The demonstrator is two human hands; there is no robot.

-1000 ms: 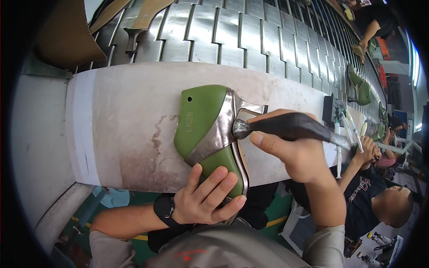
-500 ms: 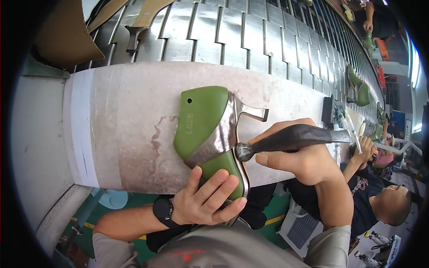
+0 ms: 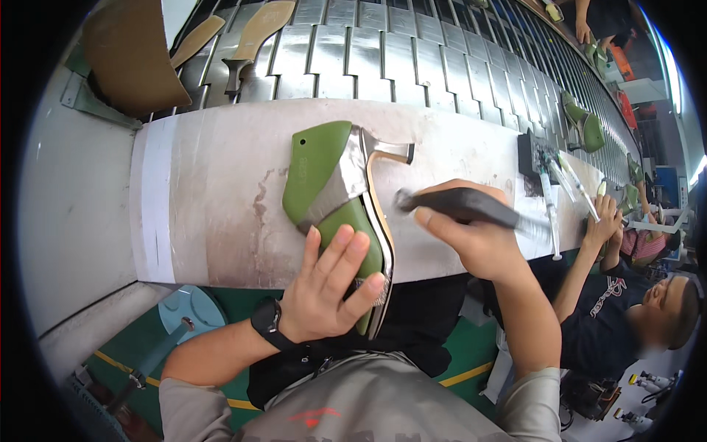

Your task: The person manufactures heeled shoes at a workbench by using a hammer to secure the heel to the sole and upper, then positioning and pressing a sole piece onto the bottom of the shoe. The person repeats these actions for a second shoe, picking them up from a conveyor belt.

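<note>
A high-heeled shoe (image 3: 346, 177) with a shiny metallic strap lies on its side on a green shoe last (image 3: 317, 173). Its slim heel (image 3: 398, 152) points right, and the sole edge faces my right hand. Around the toe end, my left hand (image 3: 328, 291) grips the last, fingers over the green surface and thumb near the sole. My right hand (image 3: 482, 239) is closed on a dark, hammer-like tool (image 3: 464, 204), blurred by motion. The tool's round metal knob (image 3: 403, 200) hovers just right of the sole, apart from it. Its flat metal end points right.
Beyond the pale worktop (image 3: 221, 155) runs a slatted metal conveyor (image 3: 331, 51), carrying tan heeled soles (image 3: 259, 33). Syringes (image 3: 552, 206) lie near a black box (image 3: 528, 155) at right. A co-worker (image 3: 611, 295) sits further right; another green last (image 3: 585, 125) rests on the conveyor.
The tool's knob has come away from the sole, leaving a gap. Shoe and left hand have shifted slightly left on the worktop. The whole view has shifted too.
</note>
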